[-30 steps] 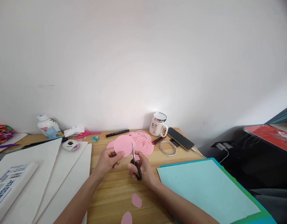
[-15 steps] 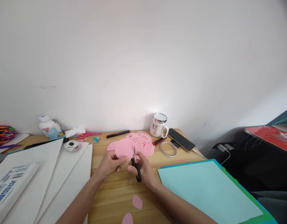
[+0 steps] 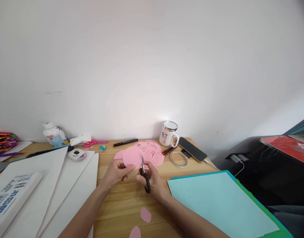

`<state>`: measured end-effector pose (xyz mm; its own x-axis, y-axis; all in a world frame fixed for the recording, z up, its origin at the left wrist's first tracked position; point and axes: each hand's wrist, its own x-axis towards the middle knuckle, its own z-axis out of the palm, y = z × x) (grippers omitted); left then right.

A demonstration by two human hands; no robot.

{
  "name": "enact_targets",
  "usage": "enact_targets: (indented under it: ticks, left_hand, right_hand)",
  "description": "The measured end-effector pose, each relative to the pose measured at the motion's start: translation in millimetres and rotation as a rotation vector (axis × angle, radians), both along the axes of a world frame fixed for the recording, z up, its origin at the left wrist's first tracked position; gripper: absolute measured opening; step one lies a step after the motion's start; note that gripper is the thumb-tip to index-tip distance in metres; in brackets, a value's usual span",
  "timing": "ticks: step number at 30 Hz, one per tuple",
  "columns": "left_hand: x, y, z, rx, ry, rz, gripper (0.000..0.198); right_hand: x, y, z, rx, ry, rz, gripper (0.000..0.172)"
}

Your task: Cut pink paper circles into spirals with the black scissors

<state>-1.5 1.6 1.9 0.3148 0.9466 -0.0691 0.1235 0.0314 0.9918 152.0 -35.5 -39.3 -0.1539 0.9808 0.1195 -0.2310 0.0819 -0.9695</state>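
My left hand [image 3: 118,171] pinches a round pink paper piece [image 3: 132,157] by its lower edge, thumb on top. In my right hand [image 3: 152,178] is a pair of black-handled scissors [image 3: 146,182], its blades upright against the right edge of the pink piece. Whether the blades are parted is hard to make out. Behind, a heap of pink paper cutouts [image 3: 154,152] lies on the wooden desk [image 3: 122,201]. Two small pink paper scraps [image 3: 146,215] rest on the desk nearer to me.
A white mug [image 3: 168,135], a phone [image 3: 192,149] on a cable and a tape-like ring [image 3: 178,165] stand behind on the right. Light blue sheets [image 3: 216,201] lie at right, white boards [image 3: 75,188] at left. A black marker [image 3: 125,142] and pink scissors [image 3: 94,142] lie by the wall.
Both hands, the pink piece and the scissors keep nearly the same place. The whole view has shifted very slightly.
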Motion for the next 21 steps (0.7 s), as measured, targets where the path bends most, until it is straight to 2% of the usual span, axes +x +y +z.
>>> enact_targets:
  ticks: [9,15,21]
  left_hand:
    - [0.7,0.5,2.9,0.007,-0.021,0.01,0.03]
    - [-0.2,1.1,2.9,0.005,-0.114,0.025,0.031]
    - [0.9,1.4,0.7,-0.052,-0.159,0.009,0.032]
  right_hand:
    - [-1.0,-0.3,1.1,-0.017,-0.034,-0.008,0.052]
    - [-0.5,0.1,1.8,-0.032,-0.027,0.0,0.052]
    - [-3.6,-1.4,-3.4,-0.022,-0.031,0.022,0.05]
